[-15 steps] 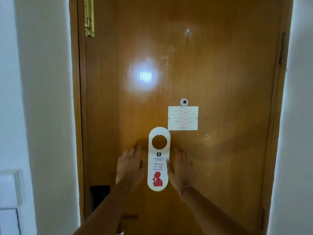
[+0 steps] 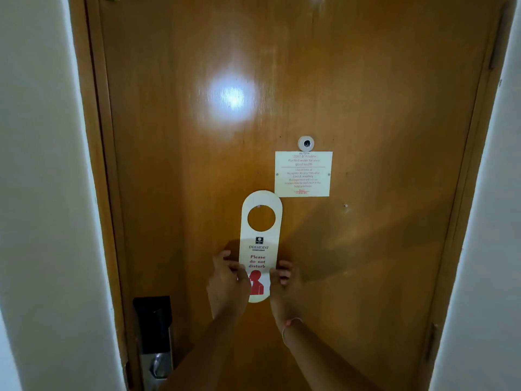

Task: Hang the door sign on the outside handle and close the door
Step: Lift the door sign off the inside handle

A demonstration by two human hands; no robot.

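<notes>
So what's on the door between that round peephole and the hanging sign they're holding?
In the head view, a printed notice sits directly below the peephole; the door sign hangs just lower left.

My single head view faces the door (image 2: 338, 94) squarely from close range, angled slightly down toward my forearms

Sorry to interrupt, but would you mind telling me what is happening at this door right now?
A person stands facing a closed wooden door and grips a cream "Please do not disturb" door sign by its lower edges, the left hand on one side and the right hand on the other. The sign hangs from a small peg above its round hole, just below a printed notice. The lock plate and handle sit lower left, with no sign on them yet.
</notes>
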